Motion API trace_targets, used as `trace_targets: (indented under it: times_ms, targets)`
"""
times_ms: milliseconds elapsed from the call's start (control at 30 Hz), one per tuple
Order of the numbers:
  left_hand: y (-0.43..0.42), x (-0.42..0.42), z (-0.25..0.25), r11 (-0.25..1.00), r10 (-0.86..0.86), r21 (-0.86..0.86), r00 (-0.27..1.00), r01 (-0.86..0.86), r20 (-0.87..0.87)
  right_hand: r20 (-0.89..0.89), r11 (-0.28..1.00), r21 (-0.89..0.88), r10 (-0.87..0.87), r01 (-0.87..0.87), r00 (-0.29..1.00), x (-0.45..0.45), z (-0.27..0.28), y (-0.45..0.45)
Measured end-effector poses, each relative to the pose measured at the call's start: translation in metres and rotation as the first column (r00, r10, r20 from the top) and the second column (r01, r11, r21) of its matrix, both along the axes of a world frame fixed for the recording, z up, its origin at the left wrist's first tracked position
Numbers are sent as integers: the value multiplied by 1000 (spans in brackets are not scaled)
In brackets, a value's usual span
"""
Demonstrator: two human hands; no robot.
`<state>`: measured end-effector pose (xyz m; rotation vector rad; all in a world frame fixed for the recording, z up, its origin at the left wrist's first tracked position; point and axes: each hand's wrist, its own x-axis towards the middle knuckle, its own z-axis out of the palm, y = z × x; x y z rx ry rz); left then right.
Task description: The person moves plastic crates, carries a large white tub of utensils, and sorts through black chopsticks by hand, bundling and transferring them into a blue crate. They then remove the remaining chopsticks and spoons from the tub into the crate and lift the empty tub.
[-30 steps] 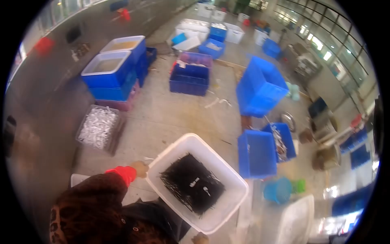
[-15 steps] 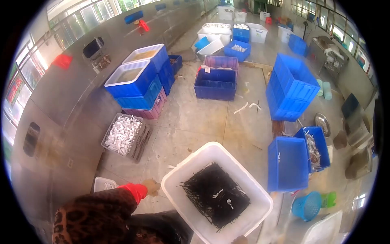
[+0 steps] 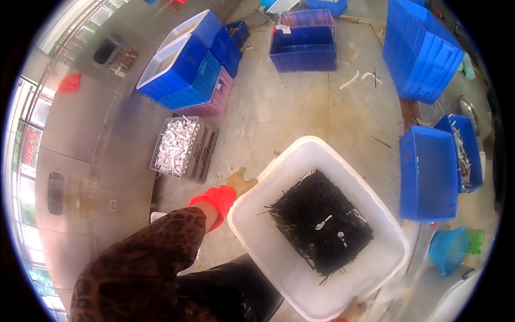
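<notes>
A white plastic tub [image 3: 268, 268] sits tilted in view before me, with a dark mass of thin black sticks [image 3: 322, 231] inside. Two small white spoon-like pieces [image 3: 342, 238] lie on top of the sticks. My left hand [image 3: 241, 182], below a red cuff, reaches to the tub's left side; its fingers are apart and meet the outer rim. At the near right edge of the tub is my right hand [image 3: 354, 310], closed at the rim and partly cut off by the frame.
A grey crate of white spoons [image 3: 176, 145] stands left, below stacked blue crates [image 3: 177, 70]. A dark blue bin [image 3: 303, 56] stands ahead. Blue bins [image 3: 429, 174] and a light blue basket [image 3: 448, 249] are on the right. White scraps [image 3: 350, 80] lie on the floor.
My view has tipped down and turned left. My left hand has moved forward along the tub's side to its rim. The tub appears further right and higher in view.
</notes>
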<state>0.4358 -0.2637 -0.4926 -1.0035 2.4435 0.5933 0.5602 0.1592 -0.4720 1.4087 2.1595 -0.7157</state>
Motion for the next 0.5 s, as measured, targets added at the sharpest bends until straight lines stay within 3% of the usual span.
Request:
trace_targets:
  times_ms: [33,133,267,367,500]
  targets:
    - [-3,-5,-12,1000,12,7,1000,-12,26,-22,999,-15,-34,34,999,-2,-5,-1]
    - [-7,-17,-48,948,-155,299,979,109,135,-98,988,-43,-155,151,983,-5,-18,2]
    - [1,-24,-67,981,-54,189,994,36,91,-213,976,-74,-216,204,953,10,-57,14]
    - [3,-28,-71,979,-42,200,999,37,19,-323,926,-317,-310,206,894,40,-117,25]
    - [3,-21,-69,974,-68,220,997,60,29,-290,948,-284,-227,143,930,62,-124,48]
